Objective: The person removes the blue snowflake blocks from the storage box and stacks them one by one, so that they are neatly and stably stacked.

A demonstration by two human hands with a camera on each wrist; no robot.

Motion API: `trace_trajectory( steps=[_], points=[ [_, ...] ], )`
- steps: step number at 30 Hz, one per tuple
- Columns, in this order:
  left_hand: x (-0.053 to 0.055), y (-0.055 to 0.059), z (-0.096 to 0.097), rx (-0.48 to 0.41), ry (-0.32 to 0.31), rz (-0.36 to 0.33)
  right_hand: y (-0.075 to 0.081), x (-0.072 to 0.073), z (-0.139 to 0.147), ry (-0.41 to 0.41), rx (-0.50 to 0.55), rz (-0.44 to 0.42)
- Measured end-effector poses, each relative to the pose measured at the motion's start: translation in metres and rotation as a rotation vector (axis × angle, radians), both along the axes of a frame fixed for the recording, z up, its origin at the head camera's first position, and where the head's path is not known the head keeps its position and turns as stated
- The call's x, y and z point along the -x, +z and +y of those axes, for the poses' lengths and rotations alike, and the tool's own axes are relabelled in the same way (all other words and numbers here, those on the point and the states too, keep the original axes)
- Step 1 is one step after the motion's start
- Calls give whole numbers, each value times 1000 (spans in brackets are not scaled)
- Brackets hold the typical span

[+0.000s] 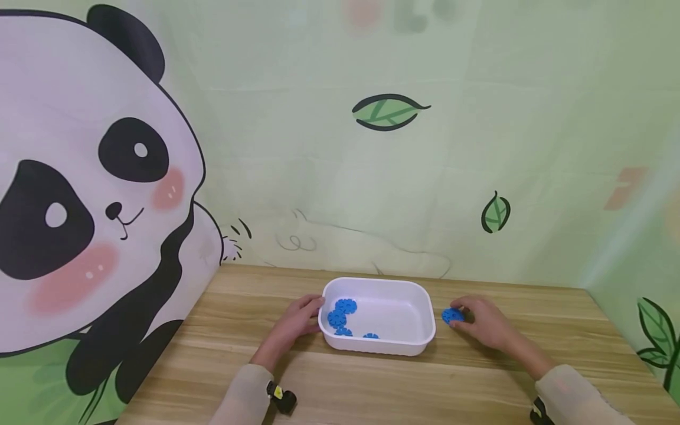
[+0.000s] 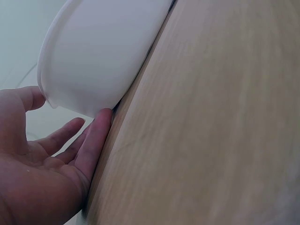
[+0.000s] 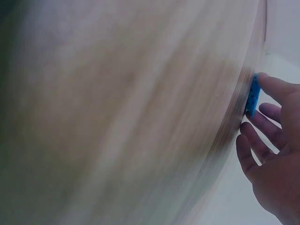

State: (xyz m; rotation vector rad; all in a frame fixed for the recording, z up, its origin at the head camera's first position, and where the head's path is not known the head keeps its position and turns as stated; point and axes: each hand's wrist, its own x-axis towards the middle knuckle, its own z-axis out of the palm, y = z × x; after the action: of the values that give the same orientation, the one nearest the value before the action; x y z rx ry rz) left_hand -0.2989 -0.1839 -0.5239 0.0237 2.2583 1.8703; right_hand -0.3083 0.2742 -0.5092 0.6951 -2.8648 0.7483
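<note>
A white plastic bin (image 1: 378, 346) sits on the wooden table, with several blue snowflake discs (image 1: 337, 319) lying in its left half and along the near wall. My left hand (image 1: 295, 321) is at the bin's left end. In the left wrist view, the thumb touches the rim and a fairly straight finger (image 2: 96, 140) meets the lower edge of the bin (image 2: 101, 51). To the right of the bin, my right hand (image 1: 486, 323) pinches another blue snowflake disc (image 1: 451, 316) by its edges, between thumb and fingers, close at the tabletop. The other right fingers (image 3: 255, 140) are loosely bent.
The wooden table (image 1: 372, 389) runs back to a wall covering (image 1: 329, 177) printed with a panda and leaves. A side panel (image 1: 653, 283) stands along the table's right edge. Wrist-worn cameras (image 1: 285, 401) sit at the sleeves.
</note>
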Motion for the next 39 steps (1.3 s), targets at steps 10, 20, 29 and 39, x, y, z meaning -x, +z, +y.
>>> trace_trajectory(
  steps=[10,20,29,39],
  points=[
    [-1,2,1,5,-3,-6,-5,1,2,10,-3,27],
    [-1,1,2,11,-10,-1,-4,-5,0,-1,15,33],
    [-2,-2,2,8,-5,-6,51,-16,-30,-44,167,105],
    [-2,2,2,9,5,0,73,-19,-122,110,231,94]
  ],
)
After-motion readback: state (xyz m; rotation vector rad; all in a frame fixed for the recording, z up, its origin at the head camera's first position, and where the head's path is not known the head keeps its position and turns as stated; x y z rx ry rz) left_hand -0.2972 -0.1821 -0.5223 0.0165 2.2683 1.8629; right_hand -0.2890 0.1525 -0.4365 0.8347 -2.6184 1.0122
